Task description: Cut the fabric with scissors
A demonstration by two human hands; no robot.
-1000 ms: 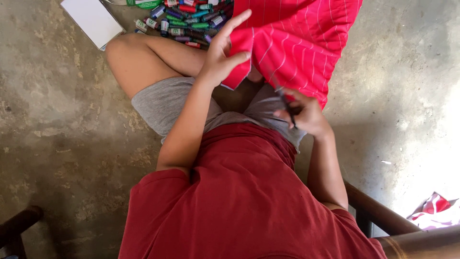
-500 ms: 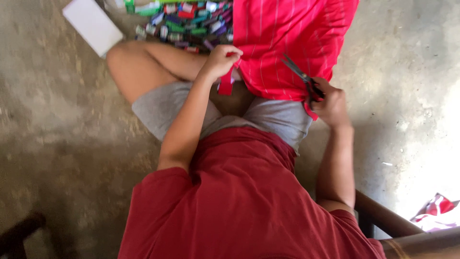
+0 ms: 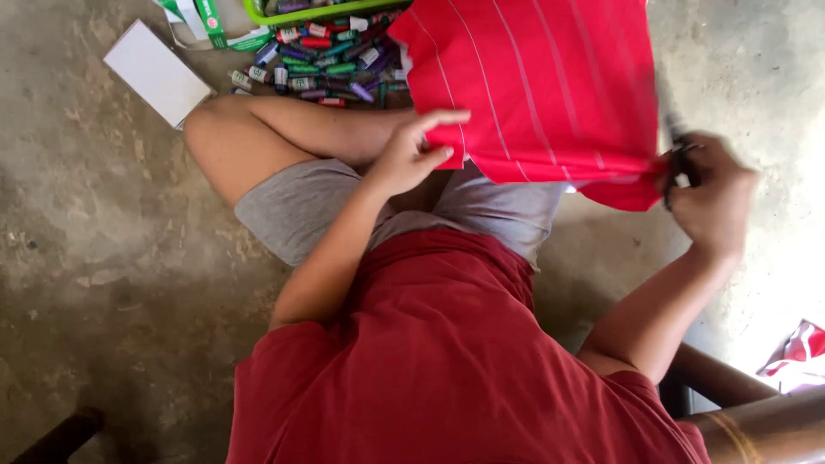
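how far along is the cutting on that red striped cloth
Done: hard to judge; no loose cut-off piece shows. In hand: the right hand holds dark scissors at the lower right edge of the red, white-striped cloth, while the left hand grips its lower left edge. Left: the cloth looks mostly whole.

- A white flat box (image 3: pixel 156 72) lies on the concrete floor (image 3: pixel 103 258) at the upper left, near a bent knee;
- a heap of small coloured bottles (image 3: pixel 322 64) is spread on the floor just beyond the leg; some are purple, some green, some red;
- a lime-green tray (image 3: pixel 296 15) sits at the top edge, touching the heap;
- green-and-white cartons (image 3: pixel 210 21) lie beside the tray;
- a red-and-white cloth scrap (image 3: pixel 799 345) lies at the far right edge;
- dark wooden chair legs (image 3: pixel 730 404) show at the lower right.
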